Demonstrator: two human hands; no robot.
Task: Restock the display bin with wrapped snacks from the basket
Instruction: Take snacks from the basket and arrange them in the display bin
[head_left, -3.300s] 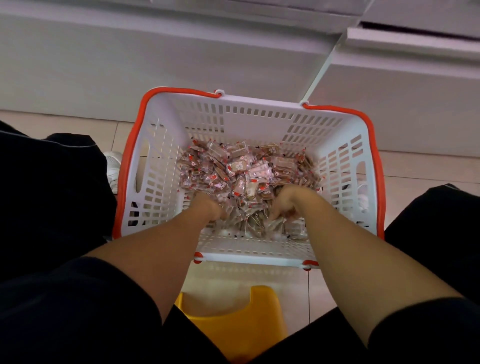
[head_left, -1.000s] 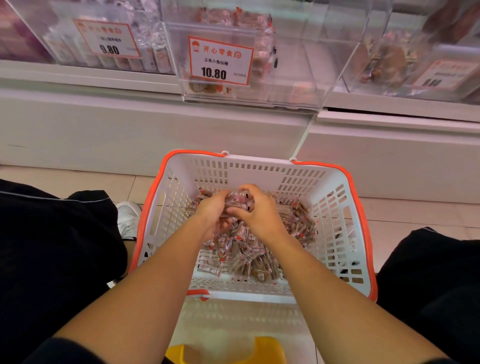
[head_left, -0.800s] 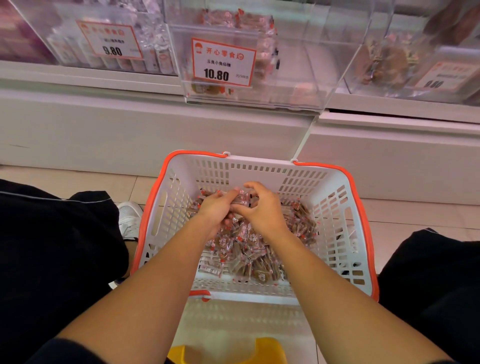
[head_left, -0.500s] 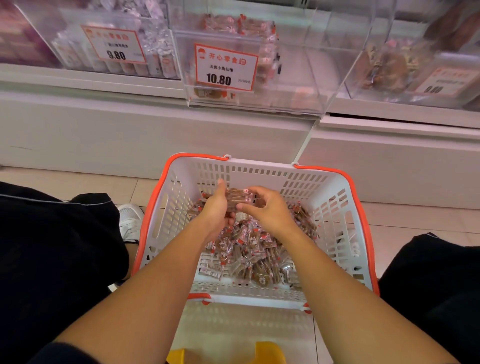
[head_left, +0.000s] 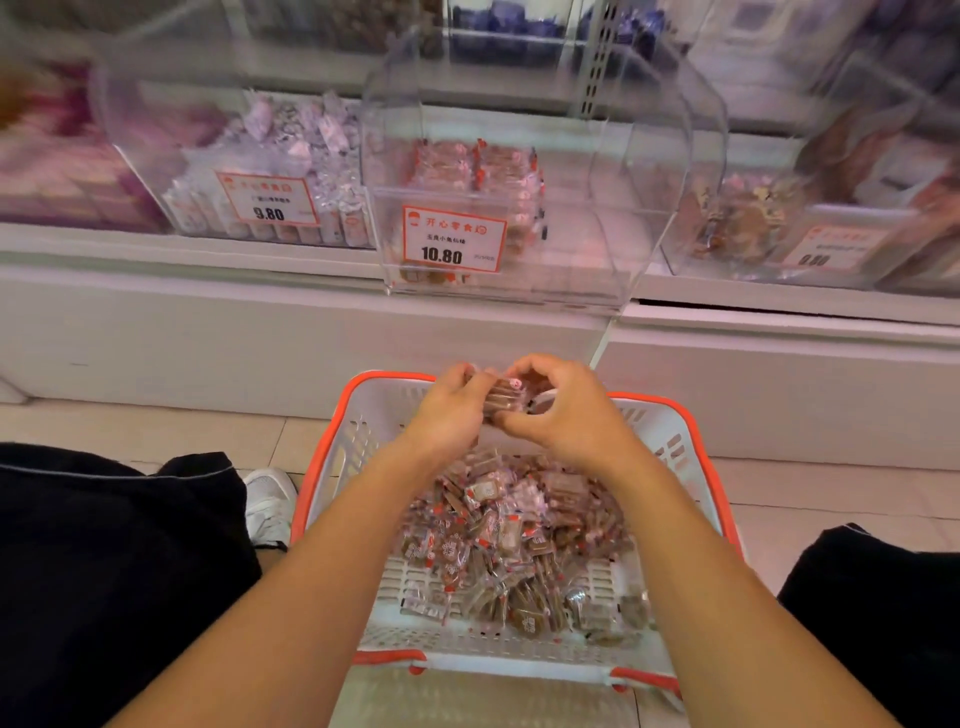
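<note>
Handful of snacks (head_left: 506, 395) lifted clear of the basket (head_left: 332, 467).

Now raised from the pile to the far rim, clenched between left hand (head_left: 449, 410) and right hand (head_left: 566, 410), both grips grasping the bundle. Next likely up into the bin (head_left: 597, 249), marked 10.80 and mostly bare; plenty left in the basket.

- Even, soft indoor light; shadows faint.
- Motion blur smears the upper shelf bins (head_left: 524, 171), worst toward ten and two o'clock.
- Wide-angle bending at the edges.
- Basket (head_left: 691, 431) stays fairly sharp.
</note>
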